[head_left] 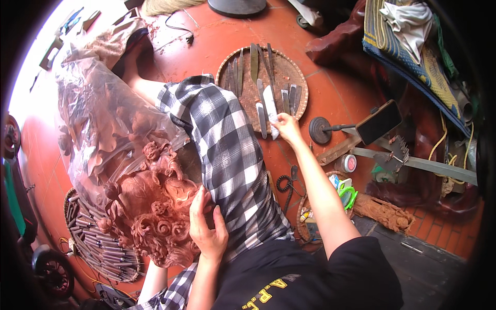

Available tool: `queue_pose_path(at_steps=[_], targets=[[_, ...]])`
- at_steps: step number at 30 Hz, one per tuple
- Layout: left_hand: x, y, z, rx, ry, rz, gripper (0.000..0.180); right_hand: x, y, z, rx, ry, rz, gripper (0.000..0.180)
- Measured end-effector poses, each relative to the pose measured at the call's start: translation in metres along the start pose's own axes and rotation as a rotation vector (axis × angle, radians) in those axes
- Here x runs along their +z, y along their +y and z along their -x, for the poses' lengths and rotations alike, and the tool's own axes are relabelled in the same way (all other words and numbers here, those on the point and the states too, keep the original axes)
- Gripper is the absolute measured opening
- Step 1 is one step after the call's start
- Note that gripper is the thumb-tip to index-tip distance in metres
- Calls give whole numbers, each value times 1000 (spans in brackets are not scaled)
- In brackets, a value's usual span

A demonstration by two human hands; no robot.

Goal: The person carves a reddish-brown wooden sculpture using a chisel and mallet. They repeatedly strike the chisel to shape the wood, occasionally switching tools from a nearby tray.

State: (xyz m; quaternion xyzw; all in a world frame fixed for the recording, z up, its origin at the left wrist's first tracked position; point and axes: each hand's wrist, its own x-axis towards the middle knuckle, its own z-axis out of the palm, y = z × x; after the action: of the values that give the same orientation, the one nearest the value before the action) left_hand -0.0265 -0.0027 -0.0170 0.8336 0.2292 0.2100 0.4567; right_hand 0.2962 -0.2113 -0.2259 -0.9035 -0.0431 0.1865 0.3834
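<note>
A reddish-brown wood carving with swirls and small figures rests against my legs. My left hand lies along its right edge, fingers stretched out and thumb apart. Ahead and to the right, a round woven tray holds several flat metal blades, some of them file-like. My right hand reaches to the tray's near edge, its fingers closed on the lower end of a white-wrapped flat tool. Whether that tool is a blade under the wrap cannot be told.
Clear plastic sheeting covers more carved wood at the left. A basket of thin carving tools stands at the lower left. To the right are a phone on a stand, a round tin, a green tape dispenser and another carving.
</note>
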Motion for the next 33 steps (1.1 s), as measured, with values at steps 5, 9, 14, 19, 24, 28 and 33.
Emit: queue_pose_path(at_steps=[5,9,14,19,24,28,33], targets=[[-1,-1,1,6,3,-53,50,45,-35,1,52,-74,24,35],[2,3,1,5,2,-78,47,40,-71,8,81,68,346,39],[2,2,0,9,11,-79,48,37,-67,-1,70,86,470,36],[0,6,-6,-23,12,-63,48,23,-45,-10,-54,-24,183,30],[-5,-2,1,9,19,-24,45,-38,-129,48,-56,-214,-965,20],[-7,-1,4,12,16,30,43,-45,-221,114,-212,-593,-1076,19],[-9,-1,1,56,37,148,43,-5,-295,163,-120,-881,-665,22]])
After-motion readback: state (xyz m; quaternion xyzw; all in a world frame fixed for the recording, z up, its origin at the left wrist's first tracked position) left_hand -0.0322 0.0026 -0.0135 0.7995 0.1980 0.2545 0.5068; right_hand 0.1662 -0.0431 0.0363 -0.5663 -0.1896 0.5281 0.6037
